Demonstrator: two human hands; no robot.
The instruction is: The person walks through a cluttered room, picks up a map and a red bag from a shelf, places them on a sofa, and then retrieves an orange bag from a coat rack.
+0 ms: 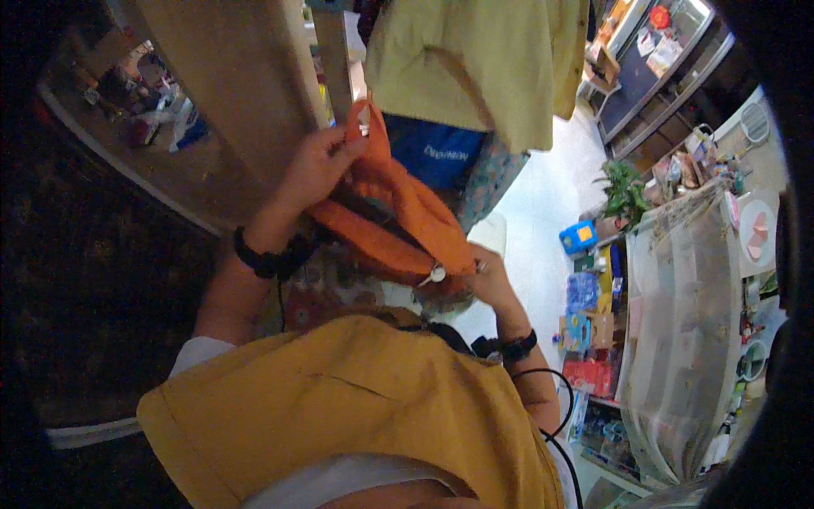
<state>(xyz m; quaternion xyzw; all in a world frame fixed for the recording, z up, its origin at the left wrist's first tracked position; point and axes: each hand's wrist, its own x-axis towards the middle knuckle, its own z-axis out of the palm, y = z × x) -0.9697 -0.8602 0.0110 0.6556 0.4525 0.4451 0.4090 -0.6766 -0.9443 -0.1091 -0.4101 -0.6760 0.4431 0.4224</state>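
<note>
An orange fabric item [420, 216], looped like a strap or a neckline, stretches between my two hands. My left hand [321, 168] pinches its upper end, where a small whitish piece shows in the fold. My right hand [493, 280] grips the lower right end. Close to that hand, a small round pale fitting [437, 273] sits on the orange fabric. The cloth's exact kind cannot be told. Just beyond it hangs a yellow-green garment [464, 70], with a blue Decathlon bag [429, 153] below.
A brown wooden panel [235, 76] stands at upper left. To the right, a shelf unit with a sheer curtain [683, 337] holds boxes, including a blue container [577, 237]. A green plant [620, 191] stands nearby. A black cable [566, 394] runs beside my right forearm.
</note>
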